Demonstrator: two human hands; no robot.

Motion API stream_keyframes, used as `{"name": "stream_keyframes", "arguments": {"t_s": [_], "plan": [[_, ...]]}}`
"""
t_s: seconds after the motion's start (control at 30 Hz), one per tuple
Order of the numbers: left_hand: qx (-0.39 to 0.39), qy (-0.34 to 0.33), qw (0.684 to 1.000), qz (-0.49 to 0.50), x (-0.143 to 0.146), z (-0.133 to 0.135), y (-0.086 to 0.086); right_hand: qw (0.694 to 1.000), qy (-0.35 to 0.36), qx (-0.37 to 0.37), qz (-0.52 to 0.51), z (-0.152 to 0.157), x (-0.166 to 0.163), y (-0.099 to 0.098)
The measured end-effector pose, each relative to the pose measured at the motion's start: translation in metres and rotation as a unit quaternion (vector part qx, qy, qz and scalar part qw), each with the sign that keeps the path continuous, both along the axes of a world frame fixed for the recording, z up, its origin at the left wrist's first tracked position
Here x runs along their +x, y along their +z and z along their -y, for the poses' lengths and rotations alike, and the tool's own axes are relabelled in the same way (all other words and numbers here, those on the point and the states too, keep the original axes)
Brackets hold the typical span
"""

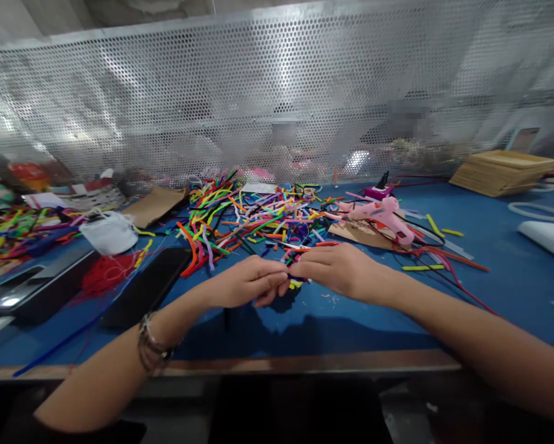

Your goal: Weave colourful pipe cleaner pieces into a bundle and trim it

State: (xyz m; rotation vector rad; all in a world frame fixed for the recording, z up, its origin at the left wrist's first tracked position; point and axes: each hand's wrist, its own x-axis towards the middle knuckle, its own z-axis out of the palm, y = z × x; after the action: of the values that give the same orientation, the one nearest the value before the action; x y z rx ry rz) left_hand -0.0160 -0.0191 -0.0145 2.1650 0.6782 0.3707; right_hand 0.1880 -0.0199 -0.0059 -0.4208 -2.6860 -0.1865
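Note:
My left hand [249,282] and my right hand [334,269] meet over the blue table [489,290], fingertips pinched together on a small bundle of pipe-cleaner pieces [296,283], yellow and purple bits showing between them. Both hands are closed. Just behind them lies a big heap of coloured pipe cleaners [253,216]. A pink glue gun [381,214] rests on a scrap of cardboard [357,233] to the right of the heap. A bracelet circles my left wrist.
A black phone [150,283] and a dark tray [36,290] lie at left, beside a white cloth bundle [109,232] and red thread [105,274]. Wooden boards [505,171] are stacked at back right. A perforated metal screen [277,92] walls the back.

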Motion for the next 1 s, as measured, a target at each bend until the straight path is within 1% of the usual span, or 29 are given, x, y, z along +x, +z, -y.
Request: {"name": "stream_keyframes", "arguments": {"t_s": [0.03, 0.07, 0.1, 0.13, 0.2, 0.23, 0.27, 0.3, 0.33, 0.37, 0.4, 0.43, 0.47, 0.5, 0.53, 0.57, 0.6, 0.63, 0.67, 0.7, 0.73, 0.77, 0.8, 0.83, 0.87, 0.9, 0.93, 0.97, 1.0], "plan": [[-0.080, -0.012, 0.996, 0.026, 0.000, 0.001, 0.001, 0.999, 0.009, 0.047, 0.004, 0.000, 0.000, -0.001], [-0.143, -0.013, 0.989, 0.048, 0.001, 0.002, 0.003, 0.996, 0.013, 0.084, 0.000, 0.001, 0.001, -0.002], [-0.185, -0.008, 0.980, 0.066, 0.001, 0.004, 0.003, 0.994, 0.016, 0.109, -0.014, 0.001, 0.001, -0.004], [-0.207, -0.002, 0.975, 0.079, 0.003, 0.005, 0.004, 0.992, 0.017, 0.124, -0.035, 0.001, 0.001, -0.006], [-0.198, 0.006, 0.977, 0.081, 0.005, 0.007, 0.004, 0.989, 0.012, 0.119, -0.090, 0.002, -0.001, -0.009], [-0.167, 0.010, 0.983, 0.070, 0.007, 0.008, 0.003, 0.989, 0.007, 0.090, -0.116, 0.003, -0.002, -0.011], [-0.113, 0.018, 0.992, 0.054, 0.008, 0.009, 0.003, 0.989, -0.002, 0.040, -0.142, 0.004, -0.005, -0.012], [-0.038, 0.033, 0.998, 0.034, 0.009, 0.010, 0.003, 0.986, -0.019, -0.030, -0.165, 0.006, -0.008, -0.014], [0.054, 0.053, 0.997, 0.010, 0.009, 0.011, 0.003, 0.975, -0.041, -0.113, -0.185, 0.007, -0.012, -0.015], [0.150, 0.073, 0.986, -0.018, 0.010, 0.012, 0.002, 0.958, -0.066, -0.194, -0.201, 0.008, -0.016, -0.017], [0.238, 0.088, 0.966, -0.046, 0.009, 0.012, 0.001, 0.938, -0.088, -0.260, -0.213, 0.009, -0.020, -0.018], [0.306, 0.094, 0.945, -0.073, 0.009, 0.012, 0.001, 0.922, -0.104, -0.301, -0.220, 0.010, -0.024, -0.019], [0.347, 0.096, 0.928, -0.093, 0.009, 0.011, 0.000, 0.913, -0.113, -0.321, -0.223, 0.009, -0.026, -0.020], [0.357, 0.095, 0.924, -0.101, 0.008, 0.010, -0.001, 0.910, -0.118, -0.329, -0.223, 0.009, -0.027, -0.021], [0.345, 0.093, 0.929, -0.099, 0.007, 0.009, -0.001, 0.914, -0.122, -0.318, -0.220, 0.007, -0.026, -0.021], [0.323, 0.092, 0.938, -0.089, 0.006, 0.007, -0.001, 0.927, -0.123, -0.283, -0.213, 0.006, -0.024, -0.020], [0.291, 0.087, 0.950, -0.075, 0.005, 0.006, 0.000, 0.946, -0.121, -0.220, -0.204, 0.004, -0.021, -0.020], [0.250, 0.076, 0.964, -0.057, 0.005, 0.005, 0.000, 0.966, -0.114, -0.129, -0.191, 0.003, -0.017, -0.018], [0.201, 0.060, 0.977, -0.040, 0.004, 0.005, 0.002, 0.979, -0.102, -0.020, -0.174, 0.002, -0.013, -0.017], [0.147, 0.042, 0.988, -0.022, 0.004, 0.005, 0.003, 0.980, -0.087, 0.090, -0.153, 0.001, -0.010, -0.016], [0.093, 0.028, 0.995, -0.004, 0.004, 0.006, 0.004, 0.972, -0.074, 0.177, -0.134, 0.000, -0.007, -0.014], [0.037, 0.017, 0.999, 0.015, 0.004, 0.007, 0.005, 0.964, -0.066, 0.226, -0.120, 0.000, -0.005, -0.013], [-0.005, 0.012, 0.999, 0.030, 0.004, 0.008, 0.006, 0.963, -0.062, 0.237, -0.113, 0.000, -0.004, -0.012], [-0.023, 0.012, 0.999, 0.040, 0.005, 0.009, 0.006, 0.967, -0.060, 0.220, -0.112, 0.000, -0.004, -0.011], [-0.021, 0.015, 0.999, 0.046, 0.005, 0.009, 0.006, 0.973, -0.059, 0.194, -0.114, 0.001, -0.005, -0.010], [0.000, 0.020, 0.999, 0.048, 0.005, 0.010, 0.005, 0.980, -0.059, 0.151, -0.117, 0.001, -0.006, -0.009], [0.040, 0.027, 0.998, 0.043, 0.005, 0.009, 0.004, 0.987, -0.062, 0.087, -0.121, 0.002, -0.008, -0.008], [0.098, 0.035, 0.994, 0.032, 0.005, 0.009, 0.002, 0.990, -0.065, 0.000, -0.123, 0.002, -0.010, -0.008], [0.169, 0.043, 0.985, 0.013, 0.005, 0.008, 0.000, 0.985, -0.067, -0.105, -0.123, 0.002, -0.012, -0.009]]}}
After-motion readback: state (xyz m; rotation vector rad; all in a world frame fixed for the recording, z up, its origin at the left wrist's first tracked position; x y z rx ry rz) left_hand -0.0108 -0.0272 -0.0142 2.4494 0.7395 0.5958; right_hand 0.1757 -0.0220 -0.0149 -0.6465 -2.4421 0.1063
